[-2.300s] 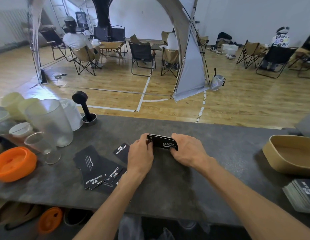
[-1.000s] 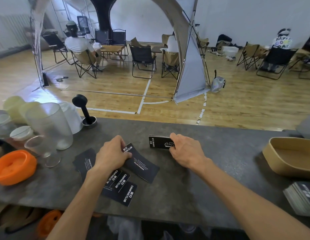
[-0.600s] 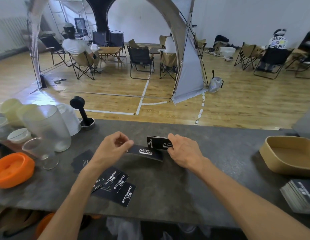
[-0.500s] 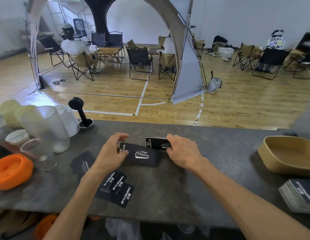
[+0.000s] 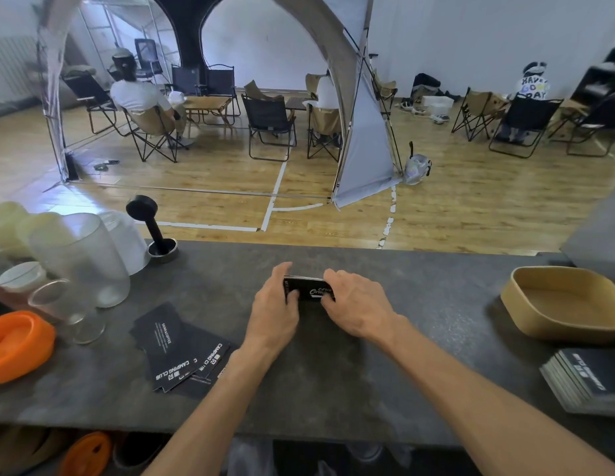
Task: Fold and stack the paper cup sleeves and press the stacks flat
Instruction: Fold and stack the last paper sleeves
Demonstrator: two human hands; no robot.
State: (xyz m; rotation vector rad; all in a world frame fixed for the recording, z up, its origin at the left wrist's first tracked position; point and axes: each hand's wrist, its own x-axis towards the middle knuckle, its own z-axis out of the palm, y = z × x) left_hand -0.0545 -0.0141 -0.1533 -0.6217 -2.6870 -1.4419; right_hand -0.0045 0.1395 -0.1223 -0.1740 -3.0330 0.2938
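Loose flat cup sleeves lie fanned on the desk, left of both grips. The left hand and right hand pinch the folded sleeve stack between them, fingers curled round its ends.

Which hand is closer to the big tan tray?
Right. The right hand holds the folded stack on the side toward the tan tray; the left hand grips the stack's far side.

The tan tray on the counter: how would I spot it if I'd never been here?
Follow the dark stone counter to its right end. The tan tray sits there, behind a stack of black sleeves. It is the only shallow, beige, round-cornered container.
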